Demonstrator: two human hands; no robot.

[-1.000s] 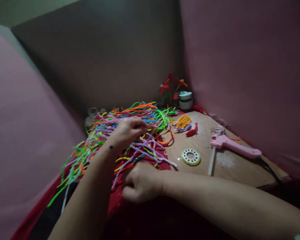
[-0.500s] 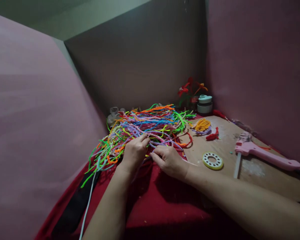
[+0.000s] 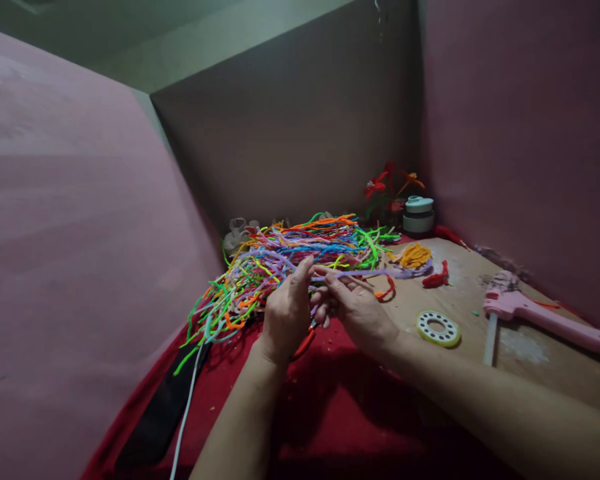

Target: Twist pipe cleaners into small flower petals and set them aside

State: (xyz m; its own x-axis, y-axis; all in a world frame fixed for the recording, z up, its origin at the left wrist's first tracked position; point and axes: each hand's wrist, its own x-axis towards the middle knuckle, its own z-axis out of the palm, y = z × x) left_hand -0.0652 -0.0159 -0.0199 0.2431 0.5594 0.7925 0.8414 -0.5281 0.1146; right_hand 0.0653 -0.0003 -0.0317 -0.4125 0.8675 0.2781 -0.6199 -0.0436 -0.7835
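A light purple fuzzy stem [image 3: 363,273] runs to the right from between my hands, over the edge of the board. My right hand [image 3: 355,307] pinches it between thumb and index finger, the other fingers curled loosely below. Close beside it, my left hand [image 3: 289,308] has its thumb up and its fingers mostly hidden, at the stem's left end. Behind and left of both hands lies a big tangled pile of colourful fuzzy stems [image 3: 310,243]. Red scissor-like handles [image 3: 304,345] show under my left hand, partly covered by it.
On the brown board [image 3: 480,267] lie a pink glue gun [image 3: 545,317], a white-and-yellow ring with holes [image 3: 437,329], an orange coil [image 3: 415,256] and a red fuzzy piece [image 3: 436,277]. Behind stand red flowers [image 3: 376,185] and a lidded container [image 3: 419,215]. A white cable [image 3: 186,407] crosses the left.
Both hands have risen slightly and come closer together. The purple stem now stretches rightward from them, and red handles have come into view below my left hand. The view has shifted a little.
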